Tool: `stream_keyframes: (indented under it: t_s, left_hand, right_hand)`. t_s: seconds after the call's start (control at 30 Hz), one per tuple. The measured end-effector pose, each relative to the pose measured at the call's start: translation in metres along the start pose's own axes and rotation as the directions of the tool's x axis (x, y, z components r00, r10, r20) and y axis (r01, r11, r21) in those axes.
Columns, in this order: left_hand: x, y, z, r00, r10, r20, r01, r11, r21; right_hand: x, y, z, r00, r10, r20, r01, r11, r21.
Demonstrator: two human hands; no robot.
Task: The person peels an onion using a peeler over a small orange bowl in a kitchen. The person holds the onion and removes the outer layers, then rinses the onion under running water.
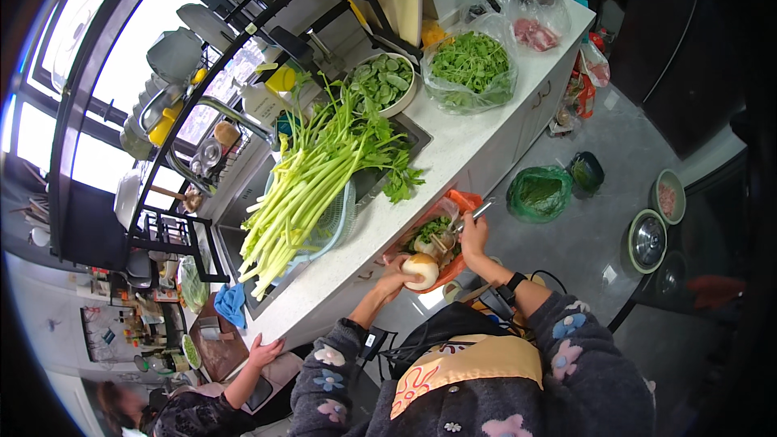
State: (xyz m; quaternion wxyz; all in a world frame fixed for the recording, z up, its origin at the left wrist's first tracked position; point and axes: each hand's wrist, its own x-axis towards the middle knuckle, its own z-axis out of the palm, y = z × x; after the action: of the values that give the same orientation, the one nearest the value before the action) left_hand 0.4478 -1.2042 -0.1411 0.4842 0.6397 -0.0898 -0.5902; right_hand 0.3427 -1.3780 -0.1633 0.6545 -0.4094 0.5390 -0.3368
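Note:
My left hand (394,277) grips a round, pale root vegetable (421,271) with a partly brownish top. My right hand (473,237) is closed around the metal handle of a peeler-like tool (482,209); its working end cannot be made out. Both hands are over an orange plastic bag (456,268) holding leafy scraps and peelings (434,232), beside the front of the counter. On the counter, long celery stalks (303,194) lie across a light blue plastic basket (343,218) at the sink.
A bowl of sliced green vegetable (382,82), a bag of leafy greens (473,67) and bagged meat (535,34) stand on the white counter (449,152). A green bag (539,193) and a lidded pot (647,241) are at right. Another person's hand (264,352) rests at the counter's edge.

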Motion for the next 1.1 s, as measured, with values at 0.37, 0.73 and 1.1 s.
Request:
stream_keyframes:
  t_s: [0.37,0.73,1.1]
  left_hand:
    - [0.001,0.005,0.006,0.999,0.03,0.032,-0.036,0.974,0.222]
    - [-0.002,-0.001,0.002,0.997,0.046,-0.061,-0.032,0.976,0.213]
    - [-0.018,0.011,0.015,0.972,0.221,0.075,-0.226,0.972,0.067]
  right_hand:
    - [-0.022,0.017,0.021,0.982,-0.096,0.161,0.119,0.983,-0.138]
    - [-0.02,0.006,0.023,0.967,-0.193,0.167,0.24,0.911,-0.337]
    - [0.016,0.05,0.013,0.943,-0.331,0.007,0.292,0.821,-0.49]
